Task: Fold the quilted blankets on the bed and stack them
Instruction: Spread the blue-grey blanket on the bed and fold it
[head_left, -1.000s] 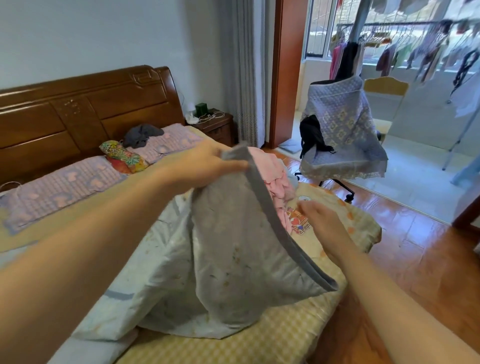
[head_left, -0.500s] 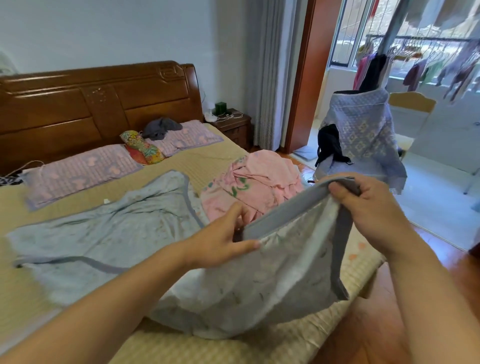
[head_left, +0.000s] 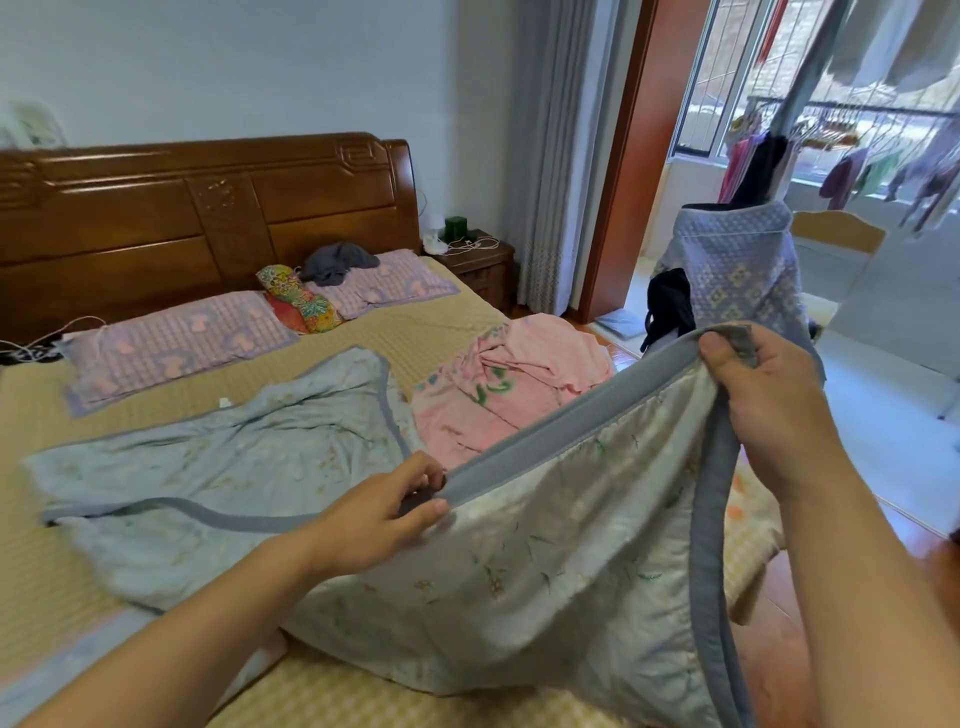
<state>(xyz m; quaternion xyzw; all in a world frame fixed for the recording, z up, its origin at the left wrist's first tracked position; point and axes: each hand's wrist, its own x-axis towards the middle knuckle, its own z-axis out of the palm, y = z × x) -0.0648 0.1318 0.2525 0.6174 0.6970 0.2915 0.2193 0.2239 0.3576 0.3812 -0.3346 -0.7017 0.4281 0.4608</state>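
A pale blue quilted blanket (head_left: 249, 457) with a grey-blue border lies spread and rumpled across the bed (head_left: 426, 327). Its near corner is lifted off the mattress. My right hand (head_left: 763, 400) pinches that corner up high at the right. My left hand (head_left: 384, 514) grips the same bordered edge lower down, in the middle of the view. The edge runs taut between the two hands and the cloth hangs below it. A pink flowered blanket (head_left: 519, 384) lies crumpled in a heap at the bed's far right side, behind the raised edge.
Two lilac pillows (head_left: 176, 343), a bright patterned cushion (head_left: 301, 301) and a dark garment lie by the wooden headboard (head_left: 208, 208). A nightstand (head_left: 478, 260) stands at the bed's right. A chair draped with a blue cloth (head_left: 737, 270) stands on the wooden floor near the balcony door.
My right hand has taken hold of the blanket's corner and raised it. My left hand slid down along the border, and the edge is now stretched between both hands.
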